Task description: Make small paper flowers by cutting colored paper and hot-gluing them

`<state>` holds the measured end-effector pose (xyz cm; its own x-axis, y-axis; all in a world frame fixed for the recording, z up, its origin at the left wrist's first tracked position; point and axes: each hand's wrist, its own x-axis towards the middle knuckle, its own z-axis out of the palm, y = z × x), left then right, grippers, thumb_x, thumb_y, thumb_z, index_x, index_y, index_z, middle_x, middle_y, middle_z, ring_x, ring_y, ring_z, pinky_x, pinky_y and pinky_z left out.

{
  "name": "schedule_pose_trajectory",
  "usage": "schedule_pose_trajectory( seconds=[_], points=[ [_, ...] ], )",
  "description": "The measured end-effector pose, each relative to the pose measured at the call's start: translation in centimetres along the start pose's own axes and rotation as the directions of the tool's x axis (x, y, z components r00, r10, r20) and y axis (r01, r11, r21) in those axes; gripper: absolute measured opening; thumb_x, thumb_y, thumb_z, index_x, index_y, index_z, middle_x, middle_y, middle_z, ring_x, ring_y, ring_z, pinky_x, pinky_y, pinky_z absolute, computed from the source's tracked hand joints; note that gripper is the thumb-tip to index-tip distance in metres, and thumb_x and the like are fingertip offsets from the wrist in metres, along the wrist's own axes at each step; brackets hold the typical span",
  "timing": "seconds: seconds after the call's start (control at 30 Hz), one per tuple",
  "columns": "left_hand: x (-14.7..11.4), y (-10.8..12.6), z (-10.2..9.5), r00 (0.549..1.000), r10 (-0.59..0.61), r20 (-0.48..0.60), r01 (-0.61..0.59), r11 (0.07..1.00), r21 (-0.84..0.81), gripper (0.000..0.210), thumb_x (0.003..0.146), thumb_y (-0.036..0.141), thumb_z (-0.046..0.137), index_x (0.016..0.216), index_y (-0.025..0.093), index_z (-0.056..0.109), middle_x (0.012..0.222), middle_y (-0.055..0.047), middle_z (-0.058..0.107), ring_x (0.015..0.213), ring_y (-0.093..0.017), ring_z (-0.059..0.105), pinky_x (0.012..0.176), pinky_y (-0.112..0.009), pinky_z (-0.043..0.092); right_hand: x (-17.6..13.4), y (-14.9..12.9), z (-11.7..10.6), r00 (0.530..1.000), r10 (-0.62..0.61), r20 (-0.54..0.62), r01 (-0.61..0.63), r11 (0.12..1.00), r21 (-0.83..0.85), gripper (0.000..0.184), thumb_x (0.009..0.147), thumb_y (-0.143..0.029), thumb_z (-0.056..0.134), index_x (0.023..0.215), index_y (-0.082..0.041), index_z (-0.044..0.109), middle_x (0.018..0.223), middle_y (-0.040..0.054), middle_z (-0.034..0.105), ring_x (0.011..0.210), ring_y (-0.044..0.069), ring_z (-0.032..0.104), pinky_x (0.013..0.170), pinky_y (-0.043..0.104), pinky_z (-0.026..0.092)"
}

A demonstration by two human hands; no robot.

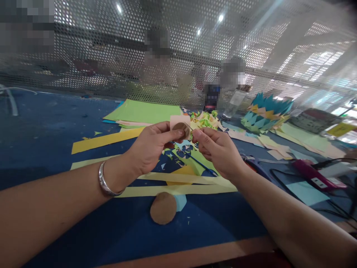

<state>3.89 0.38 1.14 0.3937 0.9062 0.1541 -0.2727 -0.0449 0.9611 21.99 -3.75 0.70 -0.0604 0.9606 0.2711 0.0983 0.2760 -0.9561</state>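
Observation:
My left hand (154, 145) is closed, its thumb pressing a small brown cardboard disc (178, 130) against a piece of pale pink paper (180, 119). Right beside it, my right hand (216, 149) pinches something thin and dark whose tip meets the edge of the disc; its kind is too small to tell. Below the hands, a larger brown cardboard disc (163, 208) lies on the blue table, partly over a light blue paper piece (180, 203). Long pale yellow paper strips (178, 191) and a blue stick-like thing (202, 163) lie under and between my hands.
Green paper sheets (147, 111) are stacked at the back, beside a heap of paper scraps (205, 121). To the right stand a clear bottle (233, 104) and a layered paper crown (266, 113). A purple power strip (318, 176) with cables lies at right. A perforated metal screen (117, 70) borders the table.

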Motion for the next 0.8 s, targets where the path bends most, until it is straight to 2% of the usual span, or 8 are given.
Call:
schedule_pose_trajectory(
  seconds=[0.37, 0.8],
  points=[
    [-0.17, 0.09, -0.14, 0.997, -0.05, 0.05, 0.05, 0.999, -0.007, 0.015, 0.075, 0.033, 0.083, 0.084, 0.022, 0.078, 0.087, -0.001, 0.072, 0.079, -0.013, 0.057, 0.07, -0.028, 0.037, -0.11, -0.25, 0.02, 0.999, 0.009, 0.034, -0.01, 1.0, 0.009, 0.043, 0.092, -0.053, 0.065, 0.071, -0.018, 0.054, 0.049, -0.0106, 0.027, 0.043, 0.004, 0.017, 0.04, 0.022, 0.009],
    [0.06, 0.19, -0.01, 0.997, -0.077, 0.004, 0.077, 0.994, -0.08, 0.009, 0.073, 0.022, 0.08, 0.078, 0.016, 0.076, 0.083, -0.003, 0.071, 0.077, -0.013, 0.058, 0.069, -0.027, 0.039, 0.03, -0.66, -0.07, 0.999, 0.006, 0.053, -0.003, 0.999, -0.048, 0.048, 0.091, -0.057, 0.064, 0.067, -0.018, 0.051, 0.047, -0.0111, 0.027, 0.041, 0.003, 0.016, 0.04, 0.023, 0.008]
  ],
)
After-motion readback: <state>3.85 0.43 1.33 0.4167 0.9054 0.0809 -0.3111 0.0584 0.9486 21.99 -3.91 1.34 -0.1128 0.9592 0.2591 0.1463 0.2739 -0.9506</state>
